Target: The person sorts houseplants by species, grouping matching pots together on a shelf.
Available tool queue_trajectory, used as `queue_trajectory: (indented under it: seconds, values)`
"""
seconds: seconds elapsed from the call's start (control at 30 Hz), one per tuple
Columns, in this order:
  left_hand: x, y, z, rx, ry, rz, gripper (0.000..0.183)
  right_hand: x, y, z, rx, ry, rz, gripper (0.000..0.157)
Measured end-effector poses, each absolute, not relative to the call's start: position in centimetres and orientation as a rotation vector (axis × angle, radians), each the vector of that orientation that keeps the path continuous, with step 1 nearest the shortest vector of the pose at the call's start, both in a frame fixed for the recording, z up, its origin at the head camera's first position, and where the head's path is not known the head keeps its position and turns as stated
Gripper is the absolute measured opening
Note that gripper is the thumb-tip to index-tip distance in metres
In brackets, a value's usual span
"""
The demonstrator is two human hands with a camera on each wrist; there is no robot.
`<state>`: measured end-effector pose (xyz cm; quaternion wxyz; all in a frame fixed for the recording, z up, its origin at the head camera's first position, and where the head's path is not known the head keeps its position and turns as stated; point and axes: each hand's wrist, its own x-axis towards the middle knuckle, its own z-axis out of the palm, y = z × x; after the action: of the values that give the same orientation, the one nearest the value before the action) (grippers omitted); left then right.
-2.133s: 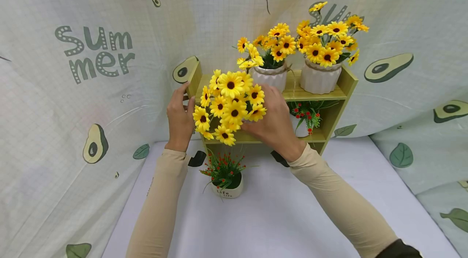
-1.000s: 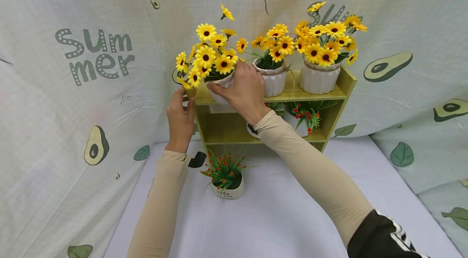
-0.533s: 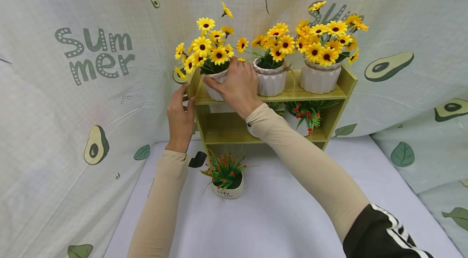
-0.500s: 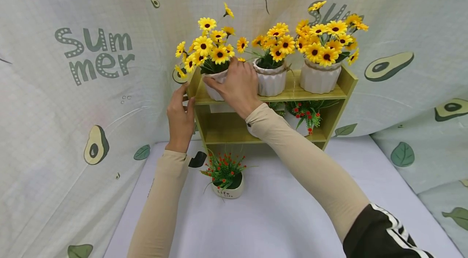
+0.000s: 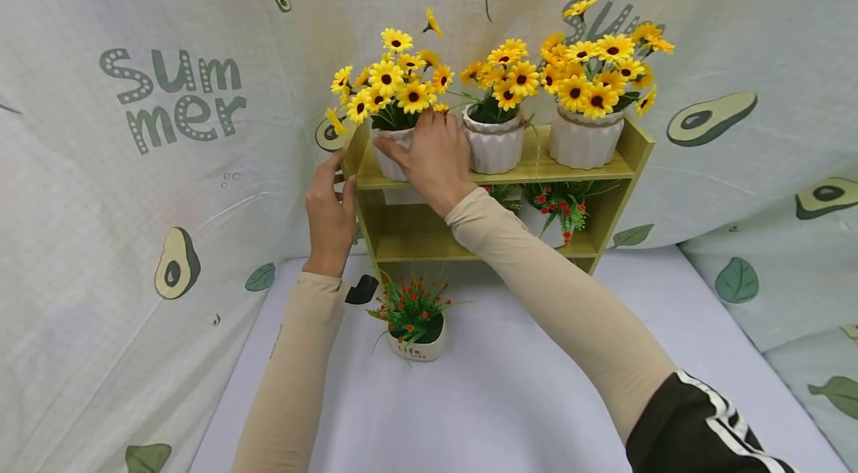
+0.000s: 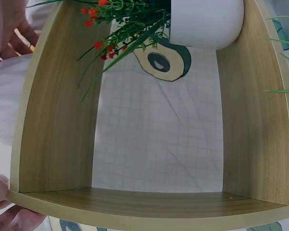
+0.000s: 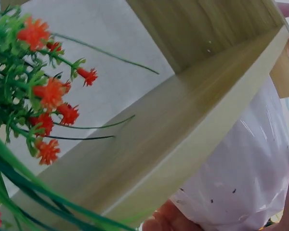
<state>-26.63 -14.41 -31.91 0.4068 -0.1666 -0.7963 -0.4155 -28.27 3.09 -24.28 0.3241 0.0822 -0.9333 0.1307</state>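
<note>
My right hand (image 5: 436,156) grips a white ribbed pot (image 5: 390,154) of yellow artificial sunflowers, thumb on its left side and fingers round the right. The pot stands upright at the left end of the top board of a small wooden shelf (image 5: 418,231). In the right wrist view the pot's white wall (image 7: 241,168) shows beyond the board edge, fingertips (image 7: 171,216) against it. My left hand (image 5: 330,216) holds the shelf's left side panel near its top; the left wrist view shows fingertips (image 6: 24,219) at the panel's corner.
Two more sunflower pots, a middle one (image 5: 494,145) and a right one (image 5: 586,141), share the top board. Below stands a white pot (image 5: 544,223) with red flowers; another plant (image 5: 504,194) is partly hidden by my right arm. A "Life" pot (image 5: 418,350) sits on the table in front.
My right hand has carried the sunflower pot from in front of the shelf up and back onto the top board's left end. Lately the flowers shift slightly right. My left hand stays put.
</note>
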Motion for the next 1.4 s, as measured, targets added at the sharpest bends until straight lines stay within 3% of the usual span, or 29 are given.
queue_trajectory:
  seconds: [0.33,0.6,1.07,1.4]
  values:
    - [-26.6,-14.6,-32.2,-0.413,-2.008,-1.05,0.039,-26.4,4.1,-25.8,0.329,-2.344,0.299,0.091]
    - [-26.7,-14.5,-32.0,-0.428,-2.004,-1.025,0.039,-22.5,7.1,-28.6,0.541,-2.113,0.591,0.076]
    - [-26.9,-14.4,-31.9,-0.426,-2.002,-1.035,0.039,-16.2,10.3,-40.1,0.612,-2.034,0.833,0.052]
    - [-27.1,-14.6,-32.2,-0.437,-1.991,-1.03,0.038,-13.9,10.1,-48.2,0.49,-2.223,0.883,0.046]
